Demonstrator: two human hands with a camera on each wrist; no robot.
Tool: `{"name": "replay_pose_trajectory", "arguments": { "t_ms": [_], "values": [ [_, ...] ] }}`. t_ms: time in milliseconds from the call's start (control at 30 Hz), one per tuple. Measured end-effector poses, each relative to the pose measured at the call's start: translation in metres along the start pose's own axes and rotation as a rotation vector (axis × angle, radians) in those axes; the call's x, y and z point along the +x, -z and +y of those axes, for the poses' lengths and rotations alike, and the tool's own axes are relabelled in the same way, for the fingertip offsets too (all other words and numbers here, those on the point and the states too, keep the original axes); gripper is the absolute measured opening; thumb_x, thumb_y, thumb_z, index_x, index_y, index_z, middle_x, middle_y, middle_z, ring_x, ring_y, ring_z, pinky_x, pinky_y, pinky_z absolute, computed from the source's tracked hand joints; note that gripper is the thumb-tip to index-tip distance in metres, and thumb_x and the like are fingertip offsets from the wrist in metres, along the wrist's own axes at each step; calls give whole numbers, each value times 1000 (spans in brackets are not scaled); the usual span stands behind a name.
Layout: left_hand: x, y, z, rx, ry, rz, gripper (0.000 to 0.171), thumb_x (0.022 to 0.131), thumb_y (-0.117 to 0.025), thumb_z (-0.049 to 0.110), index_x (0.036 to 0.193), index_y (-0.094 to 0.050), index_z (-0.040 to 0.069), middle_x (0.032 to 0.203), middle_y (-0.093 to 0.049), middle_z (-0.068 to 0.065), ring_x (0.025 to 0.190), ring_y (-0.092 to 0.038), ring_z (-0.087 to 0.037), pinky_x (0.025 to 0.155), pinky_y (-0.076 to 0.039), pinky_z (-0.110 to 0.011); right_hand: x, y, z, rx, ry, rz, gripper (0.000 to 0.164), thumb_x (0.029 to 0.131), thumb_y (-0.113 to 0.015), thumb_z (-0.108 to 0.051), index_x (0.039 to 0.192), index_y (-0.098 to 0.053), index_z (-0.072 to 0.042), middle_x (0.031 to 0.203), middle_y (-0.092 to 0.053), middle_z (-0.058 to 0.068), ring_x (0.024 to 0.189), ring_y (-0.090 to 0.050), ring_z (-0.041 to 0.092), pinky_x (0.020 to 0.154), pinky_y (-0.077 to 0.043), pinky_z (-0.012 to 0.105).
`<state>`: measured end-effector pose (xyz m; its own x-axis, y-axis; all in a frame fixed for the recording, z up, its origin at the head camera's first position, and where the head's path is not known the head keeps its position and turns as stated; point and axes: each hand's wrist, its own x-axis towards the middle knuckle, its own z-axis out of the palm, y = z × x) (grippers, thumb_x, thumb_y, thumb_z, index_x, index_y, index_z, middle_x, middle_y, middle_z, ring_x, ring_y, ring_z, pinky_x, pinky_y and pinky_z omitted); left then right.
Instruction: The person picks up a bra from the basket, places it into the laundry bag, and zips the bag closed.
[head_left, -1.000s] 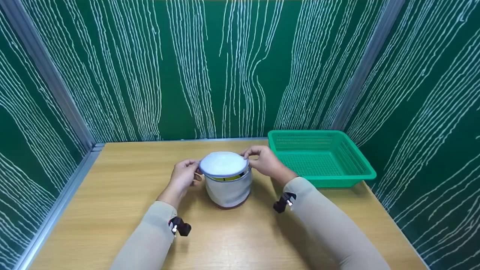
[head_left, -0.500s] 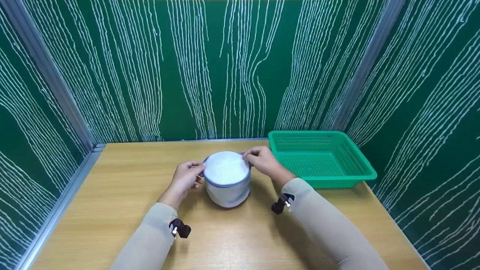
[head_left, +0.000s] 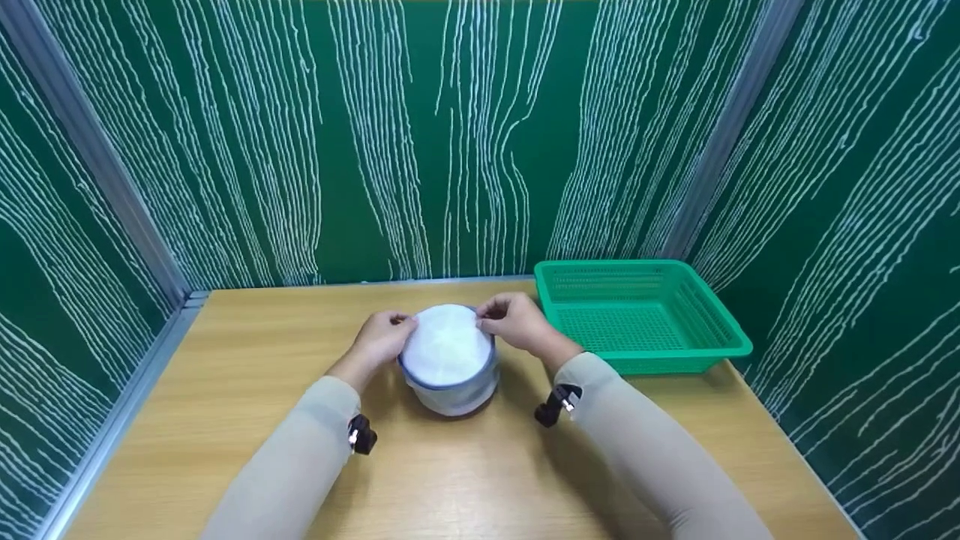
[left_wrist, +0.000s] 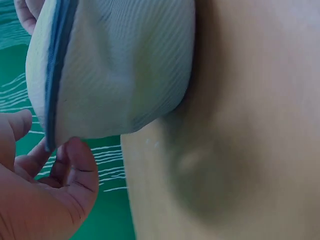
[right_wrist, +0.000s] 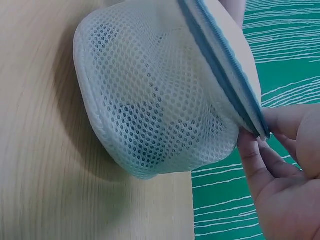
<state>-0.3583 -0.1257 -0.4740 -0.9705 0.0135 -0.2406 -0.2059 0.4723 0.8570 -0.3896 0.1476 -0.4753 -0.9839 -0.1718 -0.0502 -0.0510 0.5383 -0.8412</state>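
A round white mesh laundry bag (head_left: 456, 399) stands on the wooden table, its pale flat lid (head_left: 447, 343) tilted down toward me. Blue zipper trim (right_wrist: 225, 65) runs round the lid's edge. My right hand (head_left: 517, 324) pinches this trim at the far right, thumb on the lid side and fingers beneath. At the far left of the rim is my left hand (head_left: 379, 341); in the left wrist view its bent fingers (left_wrist: 82, 160) touch the bag under the edge, with the thumb over the lid side. Dark and yellowish patches show through the mesh.
A green plastic basket (head_left: 645, 330) stands at the table's back right, just beyond my right hand. Green walls with white wavy lines (head_left: 480, 150) enclose the table (head_left: 255, 360) at the back and sides. Each sleeve carries a small black wrist camera (head_left: 363, 435).
The lid has come down over the gap where yellow showed inside, and now tips toward me. My left hand has shifted up and right along the rim; the right hand has moved slightly left.
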Motion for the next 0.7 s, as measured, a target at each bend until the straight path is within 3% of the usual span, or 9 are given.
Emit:
{"name": "replay_pose_trajectory", "arguments": {
  "t_ms": [167,367,600,700],
  "values": [
    [5,0,13,72,10,-43,55,122,-50,38,167,-53,8,175,-50,-17,165,-46,-37,135,-41,-54,1,-1,-1,11,-3,-38,14,102,-83,-8,113,-82,-15,121,-79,8,114,-73,25,103,-66,39],
    [8,-5,20,98,-15,-68,50,122,-50,33,163,-58,7,170,-56,-18,161,-52,-37,133,-45,-57,3,0,-2,-9,-2,-80,14,103,-83,-10,115,-82,-17,123,-78,8,115,-73,24,103,-67,38],
    [15,-11,20,91,-43,-2,41,121,-54,28,153,-67,7,158,-65,-16,149,-60,-34,128,-51,-56,12,5,-1,47,-6,-84,15,110,-75,-16,123,-81,-16,125,-78,8,109,-73,23,93,-65,34],
    [15,-14,19,89,-87,23,36,120,-57,24,148,-72,6,152,-69,-17,144,-64,-34,125,-54,-55,19,7,1,82,-37,-77,19,116,-67,-21,127,-80,-14,129,-79,9,115,-74,24,97,-65,41]
  ]
}}
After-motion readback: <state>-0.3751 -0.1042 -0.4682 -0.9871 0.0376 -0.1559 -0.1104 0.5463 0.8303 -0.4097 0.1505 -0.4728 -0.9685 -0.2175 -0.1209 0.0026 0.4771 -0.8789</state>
